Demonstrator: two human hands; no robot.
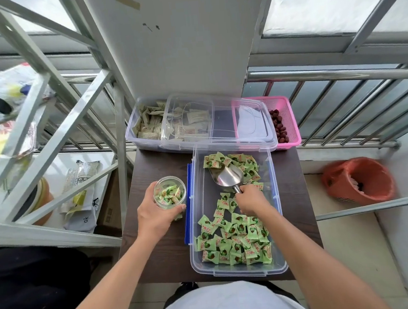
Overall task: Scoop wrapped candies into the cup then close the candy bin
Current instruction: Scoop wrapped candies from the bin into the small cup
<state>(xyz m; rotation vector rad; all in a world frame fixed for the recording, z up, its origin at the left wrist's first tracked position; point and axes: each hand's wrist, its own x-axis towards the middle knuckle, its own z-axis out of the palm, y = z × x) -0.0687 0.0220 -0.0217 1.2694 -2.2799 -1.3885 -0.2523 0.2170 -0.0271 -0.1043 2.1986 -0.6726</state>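
The left hand [154,214] grips the candy-filled cup [169,191] left of the open bin [237,269], while the right hand [250,199] holds the metal scoop [227,177] inside it.

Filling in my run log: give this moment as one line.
left hand: holds cup with candies | right hand: grips empty scoop in open candy bin

Bare bin floor [211,204] between candy heaps [235,240]

Both bare forearms reach forward; the left hand [154,214] wraps the clear cup [169,192], the right hand [251,200] grips the metal scoop [227,177] by its handle.
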